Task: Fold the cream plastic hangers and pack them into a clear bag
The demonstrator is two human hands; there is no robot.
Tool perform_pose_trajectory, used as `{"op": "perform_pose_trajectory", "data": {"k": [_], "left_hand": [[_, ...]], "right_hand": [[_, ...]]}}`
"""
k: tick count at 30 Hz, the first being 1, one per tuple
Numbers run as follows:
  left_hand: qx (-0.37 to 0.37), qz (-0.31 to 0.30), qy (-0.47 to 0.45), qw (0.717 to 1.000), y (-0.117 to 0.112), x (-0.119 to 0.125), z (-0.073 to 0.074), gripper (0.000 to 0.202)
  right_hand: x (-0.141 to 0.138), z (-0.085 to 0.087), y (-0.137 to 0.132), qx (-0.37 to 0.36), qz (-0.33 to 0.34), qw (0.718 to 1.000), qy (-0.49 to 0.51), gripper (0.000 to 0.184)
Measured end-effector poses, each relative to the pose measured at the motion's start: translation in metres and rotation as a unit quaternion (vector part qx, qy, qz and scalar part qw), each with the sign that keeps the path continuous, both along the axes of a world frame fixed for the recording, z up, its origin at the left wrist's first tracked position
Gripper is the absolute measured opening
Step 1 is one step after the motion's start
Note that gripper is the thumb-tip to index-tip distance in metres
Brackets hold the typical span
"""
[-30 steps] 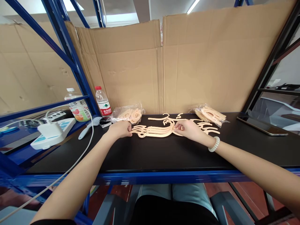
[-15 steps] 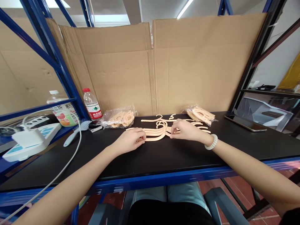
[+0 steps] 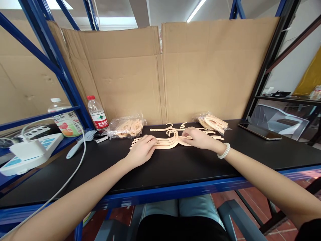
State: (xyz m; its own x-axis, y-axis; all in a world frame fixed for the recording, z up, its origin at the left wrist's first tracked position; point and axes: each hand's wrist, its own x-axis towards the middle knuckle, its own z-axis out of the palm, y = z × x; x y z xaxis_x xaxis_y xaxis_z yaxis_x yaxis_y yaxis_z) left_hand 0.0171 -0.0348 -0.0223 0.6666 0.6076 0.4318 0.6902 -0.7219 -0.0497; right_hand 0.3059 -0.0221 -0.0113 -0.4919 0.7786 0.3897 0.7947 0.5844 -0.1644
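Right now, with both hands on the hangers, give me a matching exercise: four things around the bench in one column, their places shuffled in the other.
1. water bottle
2. tablet
3. hairbrush
4. bracelet

A. on the wrist of the right hand
B. lying flat at the right end of the table
C. upright beside the blue post
D. lying at the left, in front of the bottle

Pairs: 1-C, 2-B, 3-D, 4-A

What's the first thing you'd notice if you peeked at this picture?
The fan of peach hangers in the middle of the black table, with the left hand and right hand resting on it. Behind stands a big cardboard wall, and a red-capped water bottle sits at the far left.
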Motion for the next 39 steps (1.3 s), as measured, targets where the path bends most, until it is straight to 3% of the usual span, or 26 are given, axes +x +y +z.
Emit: {"op": "perform_pose_trajectory", "data": {"k": [6,9,12,18,31,35,39], "left_hand": [[-0.13,0.071,0.087,0.985,0.004,-0.002,-0.009,0.059],[-0.168,0.083,0.108,0.976,0.006,-0.002,-0.007,0.064],[-0.19,0.088,0.116,0.971,0.008,-0.002,-0.003,0.066],[-0.208,0.092,0.115,0.967,0.012,-0.001,0.002,0.068],[-0.192,0.047,0.079,0.977,0.008,0.001,-0.006,0.062],[-0.195,0.052,0.081,0.976,0.005,0.001,-0.005,0.063],[-0.179,0.051,0.055,0.981,0.001,0.001,-0.004,0.064]], "right_hand": [[-0.01,-0.015,0.001,-0.048,-0.01,0.994,-0.095,0.074],[-0.011,-0.023,0.004,-0.105,-0.025,0.985,-0.132,0.084],[-0.011,-0.026,0.007,-0.115,-0.031,0.984,-0.129,0.088],[-0.008,-0.027,0.014,-0.104,-0.031,0.985,-0.131,0.082],[0.007,-0.026,0.027,-0.101,0.01,0.989,-0.107,0.073],[0.008,-0.005,0.009,-0.052,0.029,0.997,-0.042,0.072],[0.02,0.029,-0.037,0.06,0.03,0.995,0.078,0.051]]}}
